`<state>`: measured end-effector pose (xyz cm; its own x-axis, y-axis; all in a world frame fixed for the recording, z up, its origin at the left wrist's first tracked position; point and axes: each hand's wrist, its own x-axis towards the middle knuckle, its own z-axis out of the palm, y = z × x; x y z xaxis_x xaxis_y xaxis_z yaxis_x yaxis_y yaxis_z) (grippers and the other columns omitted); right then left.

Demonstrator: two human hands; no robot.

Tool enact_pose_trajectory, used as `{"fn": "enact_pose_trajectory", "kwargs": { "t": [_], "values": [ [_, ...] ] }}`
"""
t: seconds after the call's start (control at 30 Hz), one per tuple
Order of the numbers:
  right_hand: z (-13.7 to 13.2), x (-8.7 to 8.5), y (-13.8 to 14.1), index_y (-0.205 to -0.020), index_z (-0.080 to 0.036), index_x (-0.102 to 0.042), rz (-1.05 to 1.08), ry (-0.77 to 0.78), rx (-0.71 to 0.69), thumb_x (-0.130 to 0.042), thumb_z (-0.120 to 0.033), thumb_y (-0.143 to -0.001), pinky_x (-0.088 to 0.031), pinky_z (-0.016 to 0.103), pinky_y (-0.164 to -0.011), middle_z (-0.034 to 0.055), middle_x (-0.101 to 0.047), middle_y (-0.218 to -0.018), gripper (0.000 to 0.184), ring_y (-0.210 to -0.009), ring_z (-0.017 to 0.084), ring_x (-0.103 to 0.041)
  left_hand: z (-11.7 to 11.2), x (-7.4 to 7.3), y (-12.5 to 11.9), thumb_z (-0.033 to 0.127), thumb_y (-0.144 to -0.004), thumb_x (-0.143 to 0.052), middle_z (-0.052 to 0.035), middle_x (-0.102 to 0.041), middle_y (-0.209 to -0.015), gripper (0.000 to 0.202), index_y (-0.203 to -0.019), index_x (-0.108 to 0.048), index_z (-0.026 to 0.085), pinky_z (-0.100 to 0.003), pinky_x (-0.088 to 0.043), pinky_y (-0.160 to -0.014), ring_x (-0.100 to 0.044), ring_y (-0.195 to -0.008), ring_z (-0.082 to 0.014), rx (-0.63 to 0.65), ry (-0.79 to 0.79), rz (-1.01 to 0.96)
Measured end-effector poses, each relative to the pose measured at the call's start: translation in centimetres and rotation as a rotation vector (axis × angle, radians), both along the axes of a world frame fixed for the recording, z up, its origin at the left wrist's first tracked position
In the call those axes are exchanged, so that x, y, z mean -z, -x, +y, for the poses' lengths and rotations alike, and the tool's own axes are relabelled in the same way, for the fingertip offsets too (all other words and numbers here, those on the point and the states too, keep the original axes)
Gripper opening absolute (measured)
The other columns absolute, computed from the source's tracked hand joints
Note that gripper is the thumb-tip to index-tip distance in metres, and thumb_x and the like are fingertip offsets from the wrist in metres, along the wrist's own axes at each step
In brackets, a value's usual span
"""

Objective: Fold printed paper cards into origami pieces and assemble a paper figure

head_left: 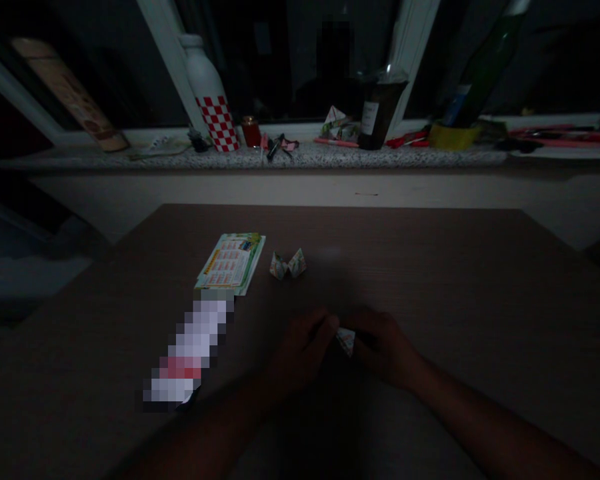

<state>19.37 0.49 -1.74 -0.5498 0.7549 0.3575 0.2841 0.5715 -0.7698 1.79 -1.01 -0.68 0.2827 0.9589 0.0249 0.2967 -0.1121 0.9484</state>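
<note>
The scene is dim. Near the front of a brown wooden table [455, 280], my left hand [303, 350] and my right hand [383, 347] meet, fingers pinched on a small folded piece of printed paper [346, 340] between them. Two small folded paper pieces [287, 265] lie side by side on the table beyond my hands. A stack of printed paper sheets [231, 262] lies to their left, with a blurred-out strip [190, 353] stretching from it towards me.
A speckled stone windowsill [330, 157] runs behind the table. On it stand a white bottle with red checks [211, 93], a small red jar [251, 131], a dark bottle [379, 107], a green bottle [480, 67], a yellow tape roll [453, 137], pens and scraps.
</note>
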Motion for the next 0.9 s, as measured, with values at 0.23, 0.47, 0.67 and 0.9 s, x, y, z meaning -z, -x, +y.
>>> {"fn": "enact_pose_trajectory", "kwargs": {
  "t": [0.23, 0.47, 0.67, 0.9],
  "values": [
    [-0.09, 0.32, 0.16, -0.068, -0.016, -0.060, 0.034, 0.113, -0.040, -0.051, -0.017, -0.082, -0.033, 0.020, -0.049, -0.0024, -0.051, -0.057, 0.017, -0.051, 0.010, -0.045, 0.18, -0.02, 0.36, 0.059, -0.088, -0.038, 0.0046, -0.038, -0.056, 0.052, -0.061, -0.049, 0.015, -0.021, -0.027, -0.050, -0.035, -0.053, -0.0092, 0.176, 0.048, -0.053],
    [-0.28, 0.74, 0.44, -0.060, -0.015, -0.056, 0.117, 0.224, -0.122, -0.056, -0.023, -0.083, -0.034, 0.021, -0.050, -0.0027, -0.047, -0.056, 0.024, -0.052, 0.010, -0.044, 0.25, 0.35, 0.33, 0.053, -0.089, -0.043, 0.0053, -0.034, -0.055, 0.050, -0.058, -0.048, 0.015, -0.020, -0.024, -0.048, -0.032, -0.051, -0.0078, 0.270, 0.075, -0.053],
    [-0.33, 0.92, 0.57, -0.059, -0.015, -0.056, 0.182, 0.334, -0.144, -0.059, -0.033, -0.085, -0.035, 0.019, -0.049, -0.0033, -0.045, -0.056, 0.032, -0.052, 0.009, -0.043, 0.29, 0.21, 0.21, 0.055, -0.086, -0.045, 0.0049, -0.034, -0.055, 0.049, -0.058, -0.048, 0.015, -0.020, -0.023, -0.047, -0.032, -0.051, -0.0081, 0.265, 0.152, -0.054],
    [-0.63, 0.19, 0.12, -0.077, -0.015, -0.059, 0.211, 0.466, -0.201, -0.066, -0.028, -0.079, -0.038, 0.020, -0.055, -0.0026, -0.049, -0.067, 0.016, -0.059, 0.010, -0.043, 0.08, 0.30, 0.33, 0.054, -0.087, -0.044, 0.0037, -0.038, -0.057, 0.048, -0.061, -0.050, 0.014, -0.020, -0.027, -0.050, -0.032, -0.053, -0.0087, 0.190, 0.211, -0.220]
  ]
}}
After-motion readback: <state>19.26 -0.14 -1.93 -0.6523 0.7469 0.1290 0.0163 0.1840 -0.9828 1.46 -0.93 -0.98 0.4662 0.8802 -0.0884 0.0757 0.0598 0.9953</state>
